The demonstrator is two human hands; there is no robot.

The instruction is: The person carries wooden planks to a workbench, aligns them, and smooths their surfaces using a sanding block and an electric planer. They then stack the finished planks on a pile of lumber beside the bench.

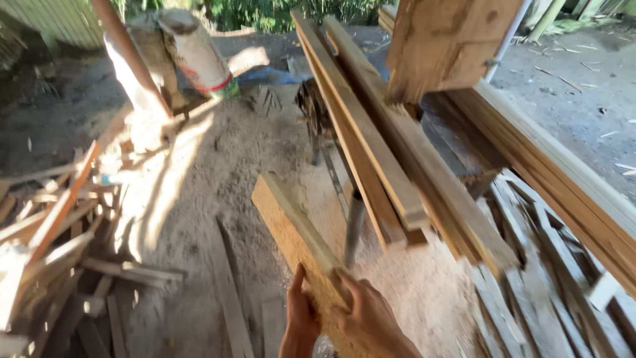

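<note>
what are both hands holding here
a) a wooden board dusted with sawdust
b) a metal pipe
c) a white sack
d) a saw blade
a: the left hand and the right hand both grip the near end of a wooden board coated with sawdust, which points away over the sawdust-covered ground; the white sack stands far off, untouched.

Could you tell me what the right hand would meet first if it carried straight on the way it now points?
The right hand grips a wooden board and points up-left along it. Past the board's far end, the line looks free down to the sawdust-covered ground, though depth is hard to judge.
</note>
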